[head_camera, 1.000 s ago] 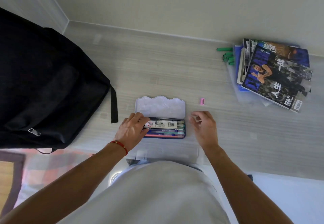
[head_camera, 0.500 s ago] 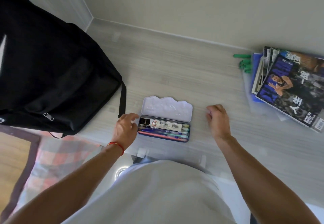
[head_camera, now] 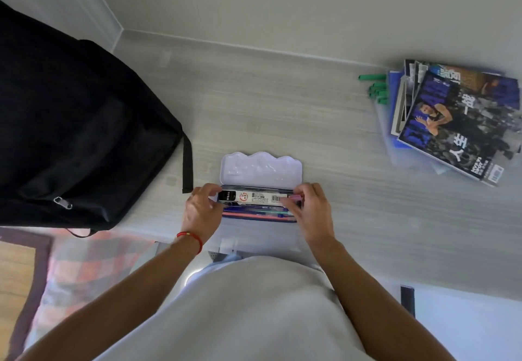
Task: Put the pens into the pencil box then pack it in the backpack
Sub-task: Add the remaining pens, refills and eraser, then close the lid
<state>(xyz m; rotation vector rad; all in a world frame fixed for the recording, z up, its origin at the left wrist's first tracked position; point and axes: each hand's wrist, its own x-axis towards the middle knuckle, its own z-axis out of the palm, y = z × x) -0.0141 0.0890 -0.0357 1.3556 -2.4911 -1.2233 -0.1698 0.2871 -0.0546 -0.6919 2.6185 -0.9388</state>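
An open pencil box lies on the pale desk with its white lid (head_camera: 261, 168) flipped back. Its tray holds several pens (head_camera: 254, 215) and a long white labelled pack (head_camera: 254, 196). My left hand (head_camera: 200, 214) grips the box's left end, fingers by the pack's black tip. My right hand (head_camera: 313, 214) is at the box's right end, pinching a small pink piece (head_camera: 295, 197) over the tray. The black backpack (head_camera: 70, 135) stands at the left, a hand's width from the box; I cannot see an opening in it.
A stack of magazines (head_camera: 457, 123) sits at the far right of the desk with several green markers (head_camera: 377, 89) beside it. A wall runs along the desk's back edge. A checked cloth (head_camera: 84, 262) lies below the desk at the left.
My right hand closed over the small pink piece lying on the desk right of the box and carried it to the box's right end. My left hand stayed at the box's left end.
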